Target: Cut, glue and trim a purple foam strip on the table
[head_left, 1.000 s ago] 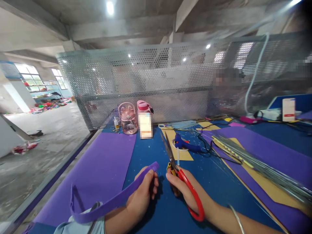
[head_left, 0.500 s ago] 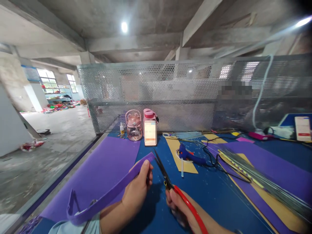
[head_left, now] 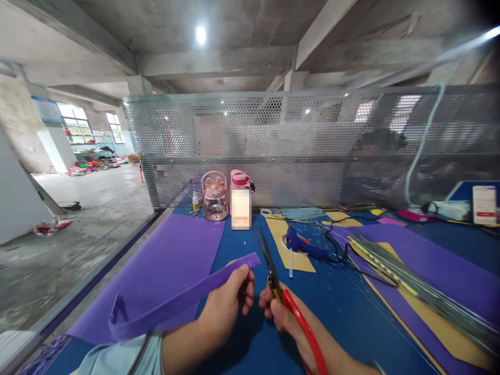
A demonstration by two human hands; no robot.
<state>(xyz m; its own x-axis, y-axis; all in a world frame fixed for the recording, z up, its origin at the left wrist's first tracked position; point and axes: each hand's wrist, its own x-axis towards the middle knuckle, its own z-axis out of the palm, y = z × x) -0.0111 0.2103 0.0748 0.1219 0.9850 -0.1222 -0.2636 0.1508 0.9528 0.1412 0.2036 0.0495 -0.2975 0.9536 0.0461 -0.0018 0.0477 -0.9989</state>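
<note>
My left hand (head_left: 230,291) is closed on a long purple strip (head_left: 187,294), pinched near its far end between thumb and fingers. The rest of the strip hangs back over my forearm and curls at the left. In my right hand (head_left: 287,312) is a pair of scissors (head_left: 273,271) with red handles and dark blades. The blades point up and away, just right of the strip's end and apart from it. A large purple sheet (head_left: 175,255) lies on the blue table (head_left: 242,344) beneath the strip.
A pink water bottle (head_left: 215,200), a glue bottle (head_left: 196,202) and a phone (head_left: 241,209) stand at the back. Right of centre lies a blue glue gun (head_left: 304,245) with a black cord. Bundled thin wires (head_left: 425,291) cover the right side, before a perforated metal screen (head_left: 273,146).
My left hand has moved slightly right and down with the strip. The scissors have shifted a little right and turned more upright, with the strip's end now closer to their blades.
</note>
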